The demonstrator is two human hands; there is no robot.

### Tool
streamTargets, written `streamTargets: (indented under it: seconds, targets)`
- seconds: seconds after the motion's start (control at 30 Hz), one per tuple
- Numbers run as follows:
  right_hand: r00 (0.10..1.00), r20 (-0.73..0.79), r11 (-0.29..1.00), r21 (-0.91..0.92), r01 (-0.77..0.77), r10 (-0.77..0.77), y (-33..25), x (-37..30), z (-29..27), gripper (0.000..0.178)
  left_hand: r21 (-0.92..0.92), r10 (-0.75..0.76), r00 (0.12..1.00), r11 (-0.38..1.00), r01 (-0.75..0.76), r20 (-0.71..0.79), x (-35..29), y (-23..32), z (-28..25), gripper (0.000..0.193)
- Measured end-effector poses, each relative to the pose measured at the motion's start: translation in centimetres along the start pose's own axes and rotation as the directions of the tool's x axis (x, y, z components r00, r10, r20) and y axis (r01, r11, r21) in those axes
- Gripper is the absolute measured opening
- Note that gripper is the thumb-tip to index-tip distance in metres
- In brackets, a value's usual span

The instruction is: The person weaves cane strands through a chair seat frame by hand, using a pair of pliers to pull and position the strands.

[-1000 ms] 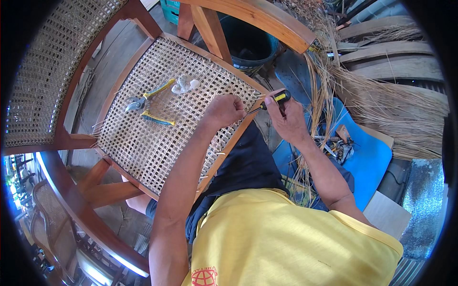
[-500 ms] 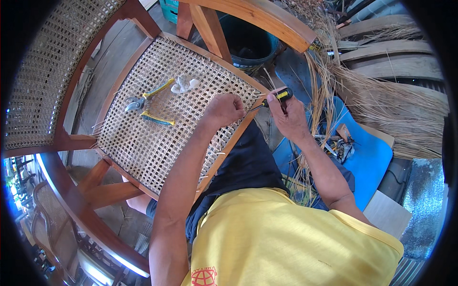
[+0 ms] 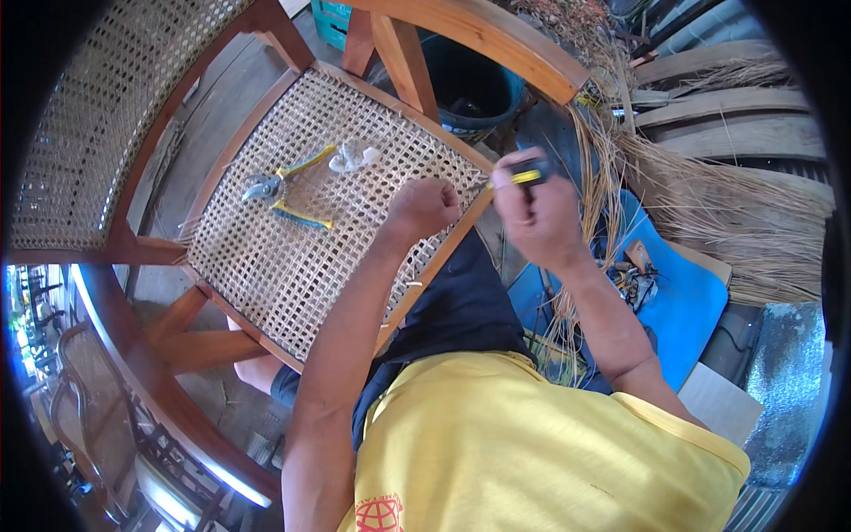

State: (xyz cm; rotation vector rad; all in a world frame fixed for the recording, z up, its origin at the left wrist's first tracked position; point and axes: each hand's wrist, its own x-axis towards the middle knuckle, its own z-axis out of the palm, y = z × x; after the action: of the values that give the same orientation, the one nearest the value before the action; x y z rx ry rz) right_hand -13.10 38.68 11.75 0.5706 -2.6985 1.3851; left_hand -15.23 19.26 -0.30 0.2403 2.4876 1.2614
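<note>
A wooden chair with a woven cane seat [image 3: 292, 257] lies tilted in front of me. My left hand [image 3: 424, 206] is closed in a fist on the seat's right side, near the wooden frame rail [image 3: 448, 244]. My right hand [image 3: 534, 213] is just right of that rail, gripping a small tool with a yellow and black handle [image 3: 525, 175] that points toward the rail. On the cane lie yellow-handled pliers [image 3: 284, 195] and a crumpled white cloth [image 3: 353, 157].
A cane chair back [image 3: 97, 115] stands at the left. A dark blue bucket [image 3: 470, 84] sits beyond the seat. Loose cane strands and bundles [image 3: 700, 195] lie at the right over a blue mat [image 3: 683, 301] with small items on it.
My right hand has lifted slightly and turned the yellow and black tool at the rail. The left fist stays on the cane seat. Pliers and cloth have not moved.
</note>
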Motion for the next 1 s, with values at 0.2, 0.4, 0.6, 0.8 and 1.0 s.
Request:
streamTargets:
  seconds: [0.2,0.4,0.6,0.8,1.0]
  targets:
    - [0.957,-0.219,0.98,0.099,-0.171,0.189,0.0,-0.9,-2.0,0.019,0.188,-0.132,0.988,0.971,0.146,-0.086,0.5,2.3,0.9,0.018]
    - [0.898,-0.191,0.893,0.308,-0.329,0.396,3.8,-2.3,0.4,0.027,-0.069,-0.173,0.985,0.982,0.174,0.016,-0.4,1.2,-1.4,0.018]
    - [0.894,-0.141,0.896,0.208,-0.393,0.425,5.3,-2.4,1.5,0.029,-0.015,-0.159,0.986,0.987,0.158,-0.054,-1.3,1.4,-0.3,0.021]
    - [0.886,-0.108,0.874,0.252,-0.415,0.452,6.1,-2.0,1.7,0.031,0.083,-0.233,0.966,0.966,0.243,-0.11,-0.3,1.9,0.5,0.021]
    - [0.887,-0.123,0.888,0.195,-0.417,0.444,5.3,-1.8,1.9,0.03,0.01,-0.291,0.956,0.957,0.291,-0.039,-0.1,1.6,0.1,0.016]
